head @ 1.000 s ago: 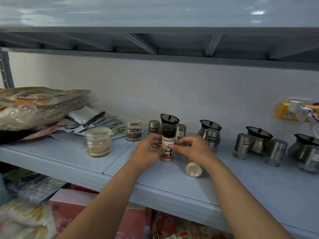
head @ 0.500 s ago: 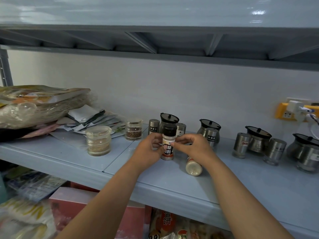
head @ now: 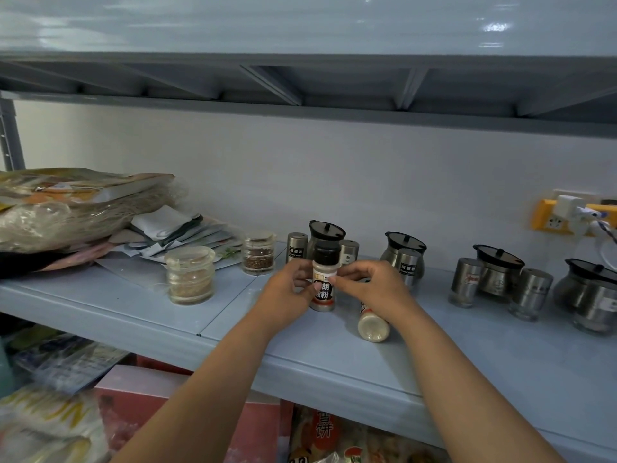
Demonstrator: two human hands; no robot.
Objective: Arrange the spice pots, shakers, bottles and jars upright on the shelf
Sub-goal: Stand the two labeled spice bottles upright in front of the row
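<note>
A pepper bottle (head: 323, 282) with a black cap and a white, red and black label stands upright on the pale blue shelf (head: 467, 345). My left hand (head: 289, 292) holds its left side and my right hand (head: 370, 285) pinches its right side. Just right of it a second bottle (head: 372, 324) lies on its side, partly under my right wrist. Behind stand steel shakers (head: 296, 247) and black-lidded steel pots (head: 404, 250). Two glass jars (head: 190, 274) stand upright to the left.
More steel shakers (head: 465, 280) and pots (head: 497, 272) stand at the right. A heap of bags and packets (head: 83, 212) fills the shelf's left end. A yellow power strip (head: 551, 218) with a plug hangs on the wall. The shelf above is low. Food packets sit below.
Both hands have stayed on the upright pepper bottle, shifting it only slightly on the shelf. The lying bottle has not moved.
</note>
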